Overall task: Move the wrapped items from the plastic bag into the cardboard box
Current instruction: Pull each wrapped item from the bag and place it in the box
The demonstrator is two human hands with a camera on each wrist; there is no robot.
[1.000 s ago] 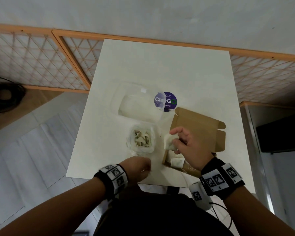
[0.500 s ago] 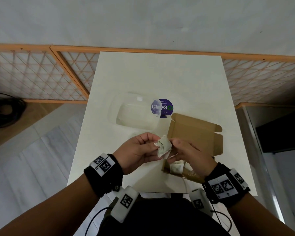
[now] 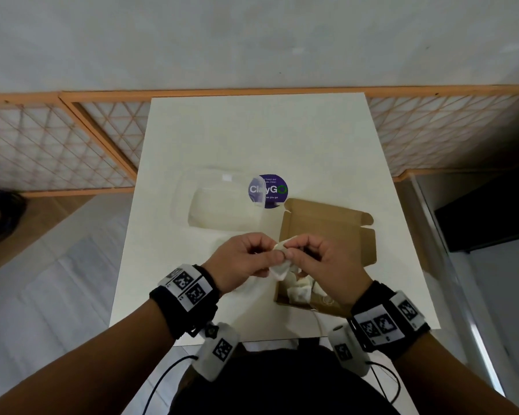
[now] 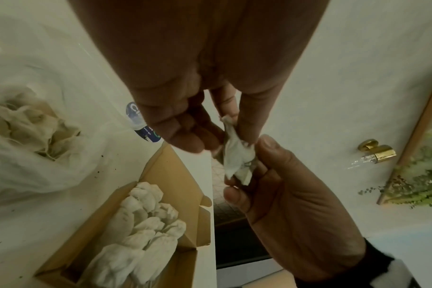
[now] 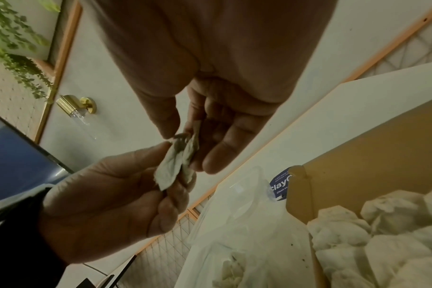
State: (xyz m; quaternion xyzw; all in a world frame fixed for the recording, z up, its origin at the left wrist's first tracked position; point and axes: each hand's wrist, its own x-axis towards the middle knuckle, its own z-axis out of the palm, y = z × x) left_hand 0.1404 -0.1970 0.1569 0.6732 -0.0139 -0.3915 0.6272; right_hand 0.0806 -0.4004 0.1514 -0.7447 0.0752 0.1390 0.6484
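Note:
Both hands hold one white wrapped item (image 3: 280, 269) (image 4: 237, 157) (image 5: 170, 167) in the air just left of the open cardboard box (image 3: 327, 229) (image 4: 165, 175) (image 5: 358, 155). My left hand (image 3: 274, 256) (image 4: 229, 126) pinches its upper end. My right hand (image 3: 291, 250) (image 5: 185, 136) pinches it from the other side. Several wrapped items (image 3: 300, 290) (image 4: 146, 224) (image 5: 382, 233) lie in the box. The clear plastic bag (image 3: 222, 205) (image 4: 37, 155) (image 5: 247, 224) lies left of the box with more wrapped items (image 4: 25, 126) inside; my left hand hides those in the head view.
A round purple sticker (image 3: 268, 190) is on the white table (image 3: 252, 139) behind the bag and box. Dark crumbs dot the table near the bag. An orange lattice railing (image 3: 72, 145) stands behind and to both sides of the table.
My left hand rose from the table's near edge to meet my right hand. The item that the right hand alone held is now pinched by both hands, a little nearer to me.

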